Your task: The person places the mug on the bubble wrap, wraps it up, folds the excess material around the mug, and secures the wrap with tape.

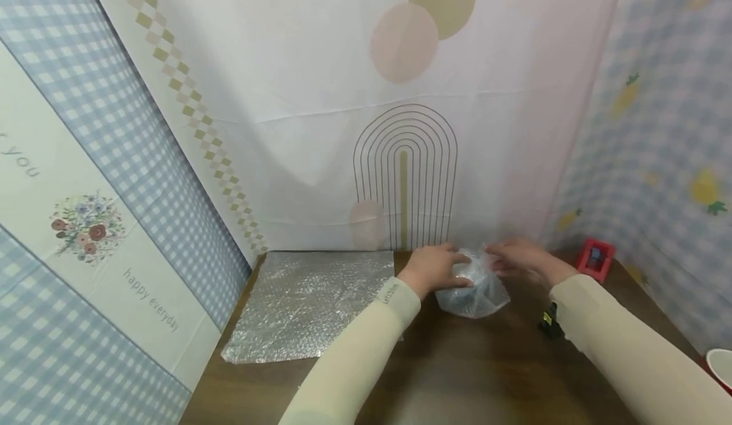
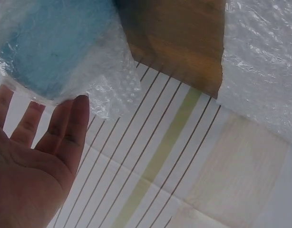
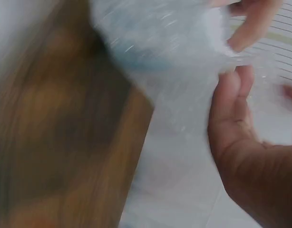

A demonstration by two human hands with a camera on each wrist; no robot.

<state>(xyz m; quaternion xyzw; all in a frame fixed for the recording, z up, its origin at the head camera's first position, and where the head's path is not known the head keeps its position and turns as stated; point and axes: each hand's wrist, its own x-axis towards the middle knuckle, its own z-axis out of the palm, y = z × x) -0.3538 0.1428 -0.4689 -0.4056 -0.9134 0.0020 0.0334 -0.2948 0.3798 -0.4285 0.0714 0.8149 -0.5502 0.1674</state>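
Observation:
A rounded blue thing [image 2: 55,47] shows through bubble wrap [image 1: 470,304] on the brown table, right of centre. My left hand [image 1: 436,269] holds this bundle from its left side, thumb toward me. In the left wrist view its fingertips [image 2: 81,102] meet the lower edge of the wrapped thing. On the other side, my right hand [image 1: 523,258] pinches a loose fold of the wrap. Its thumb and finger come together at the clear film in the right wrist view, where the hand is partly blurred. The wrap hides the blue thing's exact kind.
A flat sheet of bubble wrap [image 1: 320,304] lies on the left of the table [image 1: 457,374]. At the back right stands a red frame with a blue part [image 1: 596,258]. A white cup-like rim [image 1: 720,363] shows at the right edge. Printed cloth [image 1: 309,126] hangs behind.

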